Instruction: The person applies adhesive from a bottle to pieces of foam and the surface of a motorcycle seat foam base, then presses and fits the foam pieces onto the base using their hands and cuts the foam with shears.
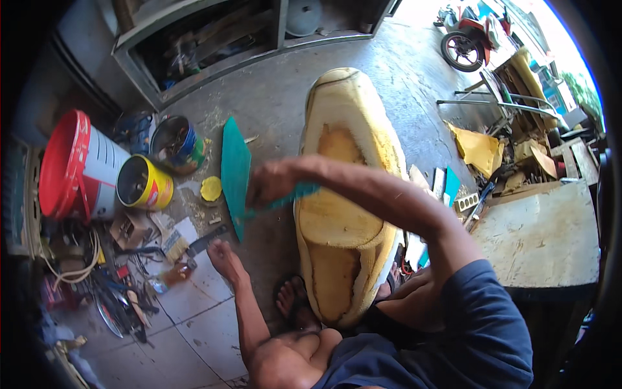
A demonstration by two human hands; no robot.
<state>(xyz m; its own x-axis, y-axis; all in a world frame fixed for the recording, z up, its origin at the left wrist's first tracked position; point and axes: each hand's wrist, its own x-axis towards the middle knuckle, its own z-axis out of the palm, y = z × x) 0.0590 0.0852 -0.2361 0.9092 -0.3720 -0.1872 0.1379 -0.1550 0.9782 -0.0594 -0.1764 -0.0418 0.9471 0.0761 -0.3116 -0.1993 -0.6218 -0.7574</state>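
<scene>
The fingers of the right hand (271, 180) are clenched on a thin teal-green sheet (234, 165), held beside the long yellow foam seat pad (343, 223) between the person's feet. The left hand (225, 261) is curled next to a dark flat-bladed tool (208, 240); blur hides whether its fingers grip it. Such a sheet should handle best supported from both sides, kept uncreased and clear of the small yellow bucket (162, 188) and blade.

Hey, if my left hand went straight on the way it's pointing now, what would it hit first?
Probably the dark flat blade just beyond your left hand, though the depth between them is unclear.
</scene>
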